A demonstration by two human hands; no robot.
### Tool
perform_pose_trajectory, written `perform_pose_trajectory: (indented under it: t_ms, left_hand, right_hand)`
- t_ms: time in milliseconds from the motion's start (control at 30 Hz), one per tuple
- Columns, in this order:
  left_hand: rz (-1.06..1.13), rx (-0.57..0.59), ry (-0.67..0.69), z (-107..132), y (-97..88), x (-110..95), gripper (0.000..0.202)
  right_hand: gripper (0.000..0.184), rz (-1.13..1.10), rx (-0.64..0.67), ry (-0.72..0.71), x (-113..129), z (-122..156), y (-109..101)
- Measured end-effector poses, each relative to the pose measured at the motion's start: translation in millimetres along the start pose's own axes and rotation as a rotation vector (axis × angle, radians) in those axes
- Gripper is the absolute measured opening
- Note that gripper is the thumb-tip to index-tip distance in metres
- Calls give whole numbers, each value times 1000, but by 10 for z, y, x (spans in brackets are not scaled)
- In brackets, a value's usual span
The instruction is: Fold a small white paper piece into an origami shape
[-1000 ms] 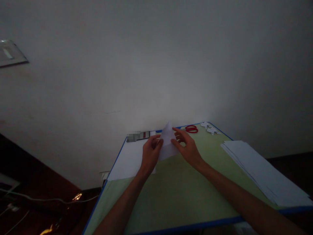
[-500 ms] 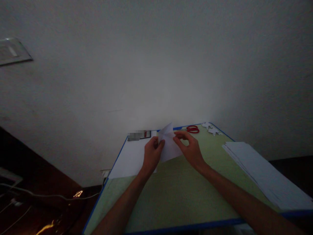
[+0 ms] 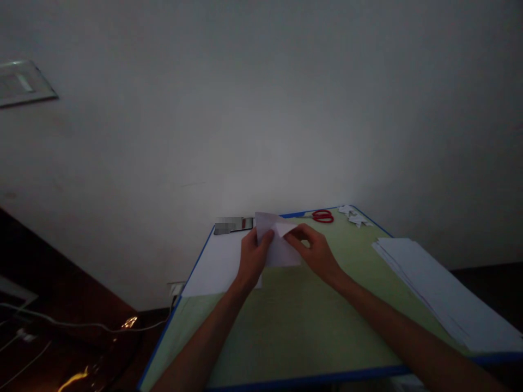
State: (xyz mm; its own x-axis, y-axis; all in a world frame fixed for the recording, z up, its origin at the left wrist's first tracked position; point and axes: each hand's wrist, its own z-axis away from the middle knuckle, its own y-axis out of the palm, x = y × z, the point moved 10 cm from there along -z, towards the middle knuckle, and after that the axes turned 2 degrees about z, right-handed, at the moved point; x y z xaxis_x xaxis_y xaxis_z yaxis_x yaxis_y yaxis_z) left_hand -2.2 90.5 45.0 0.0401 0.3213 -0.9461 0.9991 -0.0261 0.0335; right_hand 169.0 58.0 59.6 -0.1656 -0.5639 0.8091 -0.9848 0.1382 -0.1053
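Note:
A white sheet of paper [image 3: 281, 253] is held up above the table between both hands, its top right corner bent over toward me. My left hand [image 3: 254, 253] grips its left side, thumb on the front face and fingers behind. With thumb and fingers pinched, my right hand [image 3: 312, 247] holds the bent flap at the right. Behind the paper, red-handled scissors [image 3: 322, 216] lie near the table's far edge. Left of my left hand, a larger white sheet [image 3: 216, 267] lies flat.
A phone-like object [image 3: 246, 223], partly pixelated, rests at the far left of the green table [image 3: 302, 332]. Folded paper pieces [image 3: 357, 219] sit at the far right corner. Stacked white paper [image 3: 441, 294] lies along the right side. The wall [image 3: 261, 120] rises behind; a cable [image 3: 81, 325] hangs at left.
The paper has been turned, and its top right corner is now bent over toward me. My right hand has shifted slightly left with the corner. My left hand keeps its hold.

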Motion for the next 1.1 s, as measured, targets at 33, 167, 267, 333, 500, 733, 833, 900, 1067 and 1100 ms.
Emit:
perform_pose_trajectory:
  t_ms: [33, 167, 267, 333, 500, 733, 833, 900, 1067, 1100]
  left_hand:
    - [5, 13, -3, 7, 16, -2, 39]
    - [15, 32, -8, 32, 54, -22, 38]
    - [21, 27, -15, 36, 51, -28, 39]
    - [21, 32, -17, 34, 51, -28, 38]
    - [1, 64, -31, 24, 79, 2, 37]
    - [-28, 151, -8, 53, 178, -24, 34]
    - [-78, 191, 21, 74, 213, -75, 34]
    - [-119, 205, 41, 81, 223, -104, 33]
    - [-170, 197, 60, 85, 214, -129, 33]
    - [-164, 201, 63, 88, 218, -135, 32]
  right_hand:
    - [21, -45, -2, 46, -55, -4, 5]
    - [26, -229, 61, 157, -195, -25, 79]
    - [24, -267, 109, 205, -256, -46, 97]
    - [23, -275, 114, 219, -278, -60, 77]
    - [20, -240, 125, 194, -277, -84, 58]
    - [20, -155, 109, 173, -281, -74, 45]
    - [24, -138, 95, 174, -261, -65, 29]
    - [25, -139, 84, 172, -244, -64, 18]
    - [23, -95, 76, 145, -199, -77, -14]
    - [22, -79, 82, 140, -189, -81, -21]
